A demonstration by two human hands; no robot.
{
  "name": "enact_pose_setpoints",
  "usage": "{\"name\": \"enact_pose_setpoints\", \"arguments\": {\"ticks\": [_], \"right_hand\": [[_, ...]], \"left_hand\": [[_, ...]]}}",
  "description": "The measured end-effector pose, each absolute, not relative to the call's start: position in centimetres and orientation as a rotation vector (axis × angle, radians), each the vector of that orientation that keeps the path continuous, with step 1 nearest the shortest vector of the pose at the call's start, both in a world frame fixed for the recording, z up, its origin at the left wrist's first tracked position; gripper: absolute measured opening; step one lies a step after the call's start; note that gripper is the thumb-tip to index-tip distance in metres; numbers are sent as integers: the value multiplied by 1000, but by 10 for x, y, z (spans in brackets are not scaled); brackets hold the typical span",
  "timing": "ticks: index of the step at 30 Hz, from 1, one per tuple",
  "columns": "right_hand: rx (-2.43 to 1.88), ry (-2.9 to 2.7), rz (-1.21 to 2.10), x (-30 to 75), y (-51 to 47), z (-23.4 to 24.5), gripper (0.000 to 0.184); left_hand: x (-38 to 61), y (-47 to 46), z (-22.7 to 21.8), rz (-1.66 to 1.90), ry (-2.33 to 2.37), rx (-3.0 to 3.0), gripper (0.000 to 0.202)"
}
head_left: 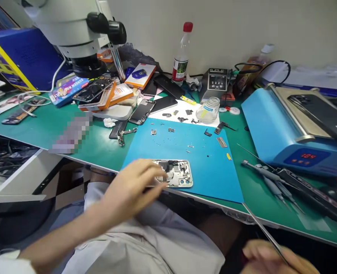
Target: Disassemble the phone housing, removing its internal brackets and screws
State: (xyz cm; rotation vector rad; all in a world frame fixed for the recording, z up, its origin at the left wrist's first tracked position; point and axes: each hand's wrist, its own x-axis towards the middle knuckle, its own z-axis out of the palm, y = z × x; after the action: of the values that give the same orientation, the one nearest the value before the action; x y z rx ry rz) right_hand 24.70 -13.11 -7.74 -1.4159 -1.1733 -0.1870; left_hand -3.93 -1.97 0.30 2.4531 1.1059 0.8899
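Observation:
An opened phone housing (177, 173) lies on a blue mat (202, 160) near the table's front edge, its inner parts showing. My left hand (131, 188) rests on the housing's left end, fingers curled against it, blurred by motion. My right hand (273, 258) is low at the bottom right, below the table edge, closed on thin metal tweezers (264, 230) that point up toward the mat. Several small screws and loose phone parts (171, 130) lie scattered across the mat's far half.
A microscope (79, 34) stands back left beside stacked phone boxes (114, 93) and phone screens (141, 112). A bottle (181, 57), glass jar (210, 110) and soldering station (217, 82) sit behind. A blue machine (285, 133) fills the right; screwdrivers (271, 179) lie before it.

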Motion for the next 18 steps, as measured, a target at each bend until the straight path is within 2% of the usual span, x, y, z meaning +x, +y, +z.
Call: {"name": "enact_pose_setpoints", "arguments": {"ticks": [2, 6, 13, 18], "right_hand": [[-1249, -1147, -69, 229, -103, -61, 21], [-1200, -1429, 124, 197, -68, -52, 23], [-1100, -1774, 56, 194, -66, -55, 28], [-1069, -1834, -30, 195, -65, -55, 28]], "left_hand": [[-40, 9, 6, 785, 1163, 2450, 10], [-25, 38, -8, 638, 1084, 2514, 20], [-21, 48, -12, 559, 885, 2652, 23], [-17, 47, -14, 597, 876, 2806, 14]]}}
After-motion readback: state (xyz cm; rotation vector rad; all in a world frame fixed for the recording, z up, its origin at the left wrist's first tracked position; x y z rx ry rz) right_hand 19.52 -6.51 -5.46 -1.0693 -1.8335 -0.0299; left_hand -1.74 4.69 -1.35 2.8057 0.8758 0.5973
